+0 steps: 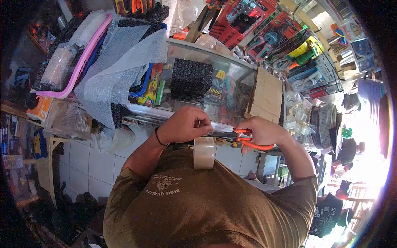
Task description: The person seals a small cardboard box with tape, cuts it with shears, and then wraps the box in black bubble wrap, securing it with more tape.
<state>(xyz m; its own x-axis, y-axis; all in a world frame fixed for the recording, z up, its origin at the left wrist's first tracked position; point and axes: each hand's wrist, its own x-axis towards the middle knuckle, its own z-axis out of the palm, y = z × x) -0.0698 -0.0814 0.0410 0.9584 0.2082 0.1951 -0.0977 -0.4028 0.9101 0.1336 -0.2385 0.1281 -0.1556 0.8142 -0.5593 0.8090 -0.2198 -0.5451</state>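
My right hand (262, 131) is closed round the orange handles of a pair of scissors (258, 146), whose dark blades point left. My left hand (188, 125) is pinched at the blade tips; what lies between its fingers is too small to make out. Just below the hands, a wide roll of packing tape (204, 153) sits against the front of my brown shirt. Beyond my hands, a package wrapped in black bubble wrap (191, 77) rests on the glass counter (237, 74).
A flattened cardboard piece (266, 96) lies at the counter's right end. Clear bubble wrap (120, 62) drapes over a blue basket at the left, beside a pink-rimmed basket (92, 51). Packaged tools (244, 18) crowd the back. People (347, 153) are at the far right.
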